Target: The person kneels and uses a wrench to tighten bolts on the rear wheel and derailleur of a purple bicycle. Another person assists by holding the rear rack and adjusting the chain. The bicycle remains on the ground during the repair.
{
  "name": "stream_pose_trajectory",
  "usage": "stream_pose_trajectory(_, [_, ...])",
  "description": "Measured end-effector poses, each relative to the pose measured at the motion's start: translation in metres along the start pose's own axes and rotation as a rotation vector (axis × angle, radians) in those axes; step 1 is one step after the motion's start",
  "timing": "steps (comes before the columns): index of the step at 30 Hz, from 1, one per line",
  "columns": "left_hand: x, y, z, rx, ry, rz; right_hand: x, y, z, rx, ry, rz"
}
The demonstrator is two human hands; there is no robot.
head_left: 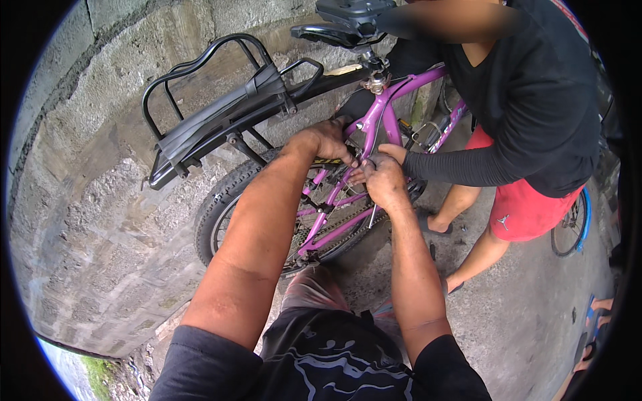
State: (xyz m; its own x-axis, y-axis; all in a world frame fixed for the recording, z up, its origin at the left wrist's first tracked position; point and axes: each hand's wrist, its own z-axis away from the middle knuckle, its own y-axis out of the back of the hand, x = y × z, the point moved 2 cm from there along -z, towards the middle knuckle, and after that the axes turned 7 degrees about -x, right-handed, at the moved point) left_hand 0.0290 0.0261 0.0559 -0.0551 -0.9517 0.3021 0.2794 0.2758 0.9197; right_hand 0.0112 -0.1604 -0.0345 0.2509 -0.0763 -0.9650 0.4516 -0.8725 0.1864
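Observation:
A purple bicycle frame (370,137) stands in front of me, its rear part under both my hands. My left hand (326,142) is closed round the frame just below the seat area, its thumb pointing down toward the seat stays. Close beside it, my right hand (386,182) is closed in a pinch at the same joint; what its fingers hold is hidden. A co-worker's hand (393,154) reaches in from the right and touches the same spot. Beneath my hands are the rear wheel's tyre (207,212) and the chain (348,226).
A black rear rack (231,120) with dark strapping juts out left, beside a rough concrete wall (87,220). Above is the black saddle (328,33). The co-worker in red shorts (531,208) stands close on the right; a blue-tyred wheel (583,220) is behind.

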Motion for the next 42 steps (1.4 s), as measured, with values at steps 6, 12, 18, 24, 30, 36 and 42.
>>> stream_pose_trajectory(6, [0.014,0.009,-0.008,-0.118,0.043,-0.011,0.029,0.012,-0.015,0.01,0.124,0.272])
stream_pose_trajectory(12, [0.011,0.01,-0.014,-0.119,0.047,-0.002,0.011,0.006,-0.007,-0.09,0.044,0.022])
stream_pose_trajectory(18, [0.005,0.004,-0.008,-0.014,0.004,-0.031,0.0,-0.002,0.001,-0.114,-0.03,-0.029])
stream_pose_trajectory(24, [0.005,0.003,-0.006,-0.015,0.025,0.006,-0.016,0.001,0.008,-0.234,-0.054,-0.154])
stream_pose_trajectory(30, [0.006,0.003,-0.016,-0.092,0.016,-0.038,0.004,0.003,0.005,-0.095,0.02,0.044])
stream_pose_trajectory(36, [0.001,-0.001,-0.02,-0.047,-0.07,-0.049,-0.056,-0.005,0.032,-0.049,0.014,0.178])
stream_pose_trajectory(42, [-0.004,-0.002,-0.012,0.031,-0.054,-0.021,-0.026,-0.001,0.017,-0.054,0.109,0.47])
